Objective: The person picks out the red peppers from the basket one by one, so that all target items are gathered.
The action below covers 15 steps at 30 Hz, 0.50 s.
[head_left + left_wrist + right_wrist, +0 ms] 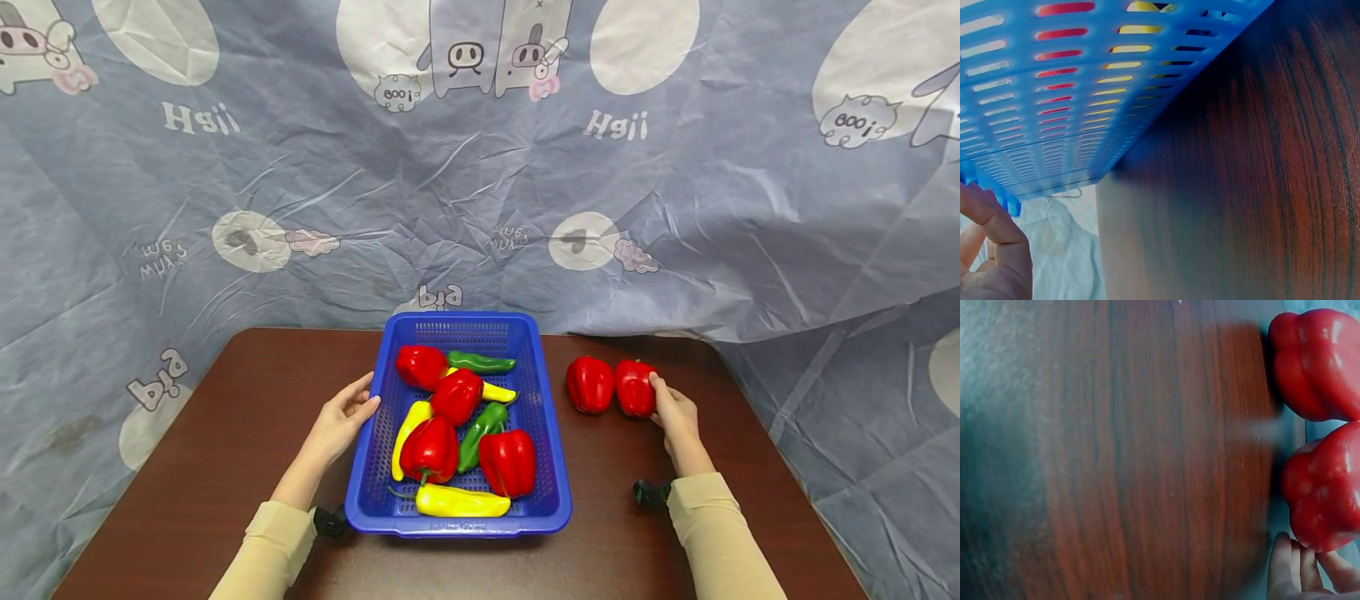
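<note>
At the head view's right, the rightmost glossy red bell pepper (634,388) lies immediately left of the nearer right hand (677,414), whose fingertips touch it (pinching or not, I cannot tell), while the left hand (339,423), fingers relaxed, touches the blue perforated plastic basket (390,523).

Wrinkled grey-blue cloth backdrop (420,175), pale cartoon prints (465,57), dark wood-grain table (225,450), rounded far corners

Pale yellow sleeves (733,554) end in cuffs (282,529), with a black device (329,522) at each wrist.
</note>
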Available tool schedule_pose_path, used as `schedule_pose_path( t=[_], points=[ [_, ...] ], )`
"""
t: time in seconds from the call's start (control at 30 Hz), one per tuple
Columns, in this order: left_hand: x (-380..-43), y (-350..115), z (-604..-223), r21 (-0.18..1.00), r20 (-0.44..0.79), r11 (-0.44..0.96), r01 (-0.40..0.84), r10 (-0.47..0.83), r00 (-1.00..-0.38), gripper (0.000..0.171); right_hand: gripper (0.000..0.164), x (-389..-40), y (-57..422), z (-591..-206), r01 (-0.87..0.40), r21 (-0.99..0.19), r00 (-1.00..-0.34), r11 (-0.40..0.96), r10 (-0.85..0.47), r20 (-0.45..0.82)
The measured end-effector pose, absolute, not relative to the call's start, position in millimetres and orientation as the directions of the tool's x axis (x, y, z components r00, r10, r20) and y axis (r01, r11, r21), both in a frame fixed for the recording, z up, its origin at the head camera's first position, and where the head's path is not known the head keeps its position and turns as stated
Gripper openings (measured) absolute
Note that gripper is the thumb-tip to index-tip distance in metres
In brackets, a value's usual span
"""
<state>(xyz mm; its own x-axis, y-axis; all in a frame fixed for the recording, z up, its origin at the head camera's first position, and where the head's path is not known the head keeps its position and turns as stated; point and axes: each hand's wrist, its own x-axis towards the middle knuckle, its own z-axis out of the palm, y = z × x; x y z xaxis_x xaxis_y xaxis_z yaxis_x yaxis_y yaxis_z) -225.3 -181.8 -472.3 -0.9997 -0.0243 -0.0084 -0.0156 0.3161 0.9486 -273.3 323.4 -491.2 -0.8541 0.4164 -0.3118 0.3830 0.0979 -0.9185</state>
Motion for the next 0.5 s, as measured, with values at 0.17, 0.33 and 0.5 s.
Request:
schedule_pose_path(
  t=[0.17, 0.33, 0.5],
  points=[
    [-224.2, -181.5, -471.3, 0.948, -0.016, 0.318, -0.022, -0.022, -1.0, 0.055, 0.085, -273.5, 322.2, -491.5, 0.379, -0.915, -0.851, 0.138, 0.441, -0.286],
    [-225.3, -180.9, -472.8, 0.951, -0.017, 0.308, -0.025, -0.027, -0.999, 0.054, 0.084, -272.2, 322.5, -493.1, 0.365, -0.918, -0.855, 0.155, 0.445, -0.265],
    [-226.0, -181.5, -472.5, 0.95, -0.005, 0.313, -0.012, -0.025, -1.0, 0.054, 0.083, -272.1, 323.2, -495.6, 0.346, -0.919, -0.872, 0.19, 0.428, -0.239]
  ],
)
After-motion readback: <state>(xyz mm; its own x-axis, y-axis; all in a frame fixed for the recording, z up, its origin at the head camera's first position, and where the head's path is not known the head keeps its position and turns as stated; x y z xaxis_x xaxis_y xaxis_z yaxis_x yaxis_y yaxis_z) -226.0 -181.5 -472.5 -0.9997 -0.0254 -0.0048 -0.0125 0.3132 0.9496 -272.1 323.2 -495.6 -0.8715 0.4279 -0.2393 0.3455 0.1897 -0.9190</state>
